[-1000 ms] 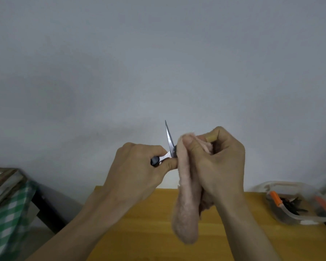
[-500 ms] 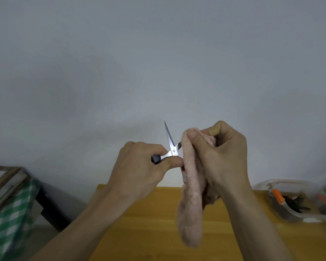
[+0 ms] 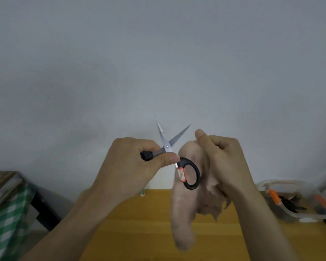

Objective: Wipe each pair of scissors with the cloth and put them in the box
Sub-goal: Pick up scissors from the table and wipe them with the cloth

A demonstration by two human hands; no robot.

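The left hand [image 3: 132,162] pinches the scissors [image 3: 174,155] near the pivot, blades spread and pointing up. Just beside them, the right hand [image 3: 224,162] has its grip curled round the hanging cloth [image 3: 183,213]. The box [image 3: 290,202] sits on the surface [image 3: 139,232] at far right.

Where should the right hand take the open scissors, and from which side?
Judging by the pose, the free black handle ring on the scissors, approached from the right and below. The blades point up and are spread, and the left hand covers the other handle.
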